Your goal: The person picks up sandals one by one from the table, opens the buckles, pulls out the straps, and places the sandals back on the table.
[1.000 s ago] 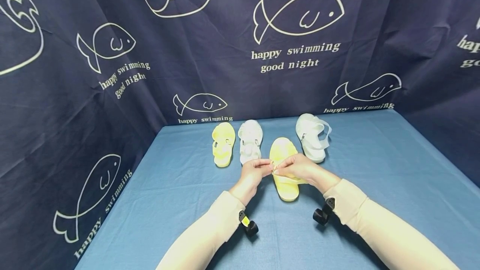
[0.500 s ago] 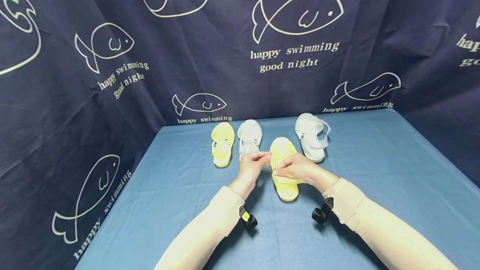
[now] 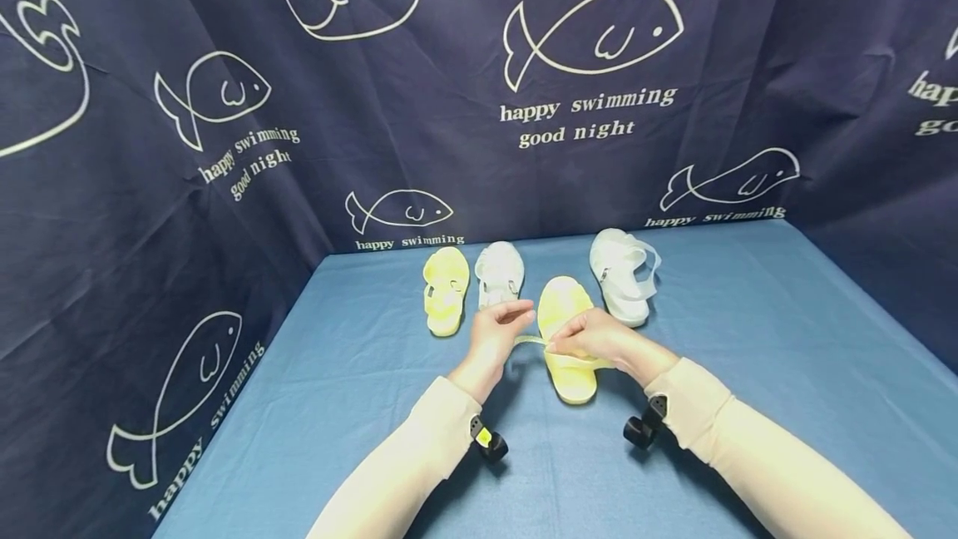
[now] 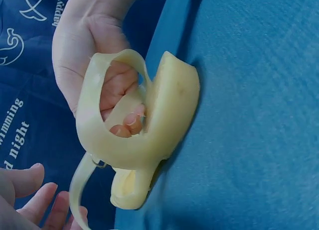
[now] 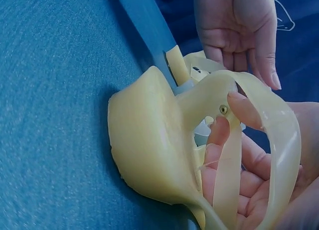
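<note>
Strap pinched on yellow sandal (image 3: pixel 572 381)

The sandal sits below and right of the frame's centre. The right hand (image 3: pixel 602 334) pinches its strap (image 5: pixel 285 155); the left hand (image 3: pixel 490 341) hovers beside it, fingers apart. White sandals (image 3: pixel 619 277) lie beyond.

White lettering (image 3: pixel 588 105) on dark blue backdrop cloth (image 3: pixel 419 115): "happy swimming", "good night", repeated.

The left hand (image 3: pixel 494 338) is just left of the sandal (image 3: pixel 563 299), its thumb and fingers parted. The right hand (image 3: pixel 604 335) reaches in from the sandal's right, fingers bent, pinching its strap (image 5: pixel 229 172). Both forearms (image 3: pixel 793 452) slant up from the sandal's near side.
</note>
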Motion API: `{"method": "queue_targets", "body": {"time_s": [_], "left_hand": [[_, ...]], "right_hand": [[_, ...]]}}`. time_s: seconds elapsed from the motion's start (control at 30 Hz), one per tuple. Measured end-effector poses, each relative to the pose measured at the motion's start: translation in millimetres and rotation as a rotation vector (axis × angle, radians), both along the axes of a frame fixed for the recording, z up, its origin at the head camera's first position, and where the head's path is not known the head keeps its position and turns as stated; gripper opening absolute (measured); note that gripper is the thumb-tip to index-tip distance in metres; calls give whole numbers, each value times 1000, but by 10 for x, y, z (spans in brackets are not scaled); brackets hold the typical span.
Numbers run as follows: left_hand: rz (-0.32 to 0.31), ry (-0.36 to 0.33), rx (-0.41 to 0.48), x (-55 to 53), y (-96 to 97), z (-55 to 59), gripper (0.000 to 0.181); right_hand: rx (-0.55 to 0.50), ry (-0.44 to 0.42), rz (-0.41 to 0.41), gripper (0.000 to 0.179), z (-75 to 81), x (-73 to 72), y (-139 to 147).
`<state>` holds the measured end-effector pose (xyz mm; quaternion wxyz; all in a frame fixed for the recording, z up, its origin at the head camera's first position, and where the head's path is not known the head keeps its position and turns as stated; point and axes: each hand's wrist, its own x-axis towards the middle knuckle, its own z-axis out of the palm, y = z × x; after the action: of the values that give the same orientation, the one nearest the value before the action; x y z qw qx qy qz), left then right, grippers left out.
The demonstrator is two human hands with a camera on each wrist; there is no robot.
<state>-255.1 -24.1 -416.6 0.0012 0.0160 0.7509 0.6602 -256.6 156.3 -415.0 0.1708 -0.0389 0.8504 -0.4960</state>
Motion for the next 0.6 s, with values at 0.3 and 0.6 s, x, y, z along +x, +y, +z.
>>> {"method": "queue_targets", "body": {"time_s": [0.3,0.6], "left_hand": [[-104,-58,7,20,22,-102,26],[-176,-82,-7,63,46,-84,25]], "right_hand": [[-7,19,-1,24,-25,24,-6],[3,4,2,26,-3,-1,18]]}}
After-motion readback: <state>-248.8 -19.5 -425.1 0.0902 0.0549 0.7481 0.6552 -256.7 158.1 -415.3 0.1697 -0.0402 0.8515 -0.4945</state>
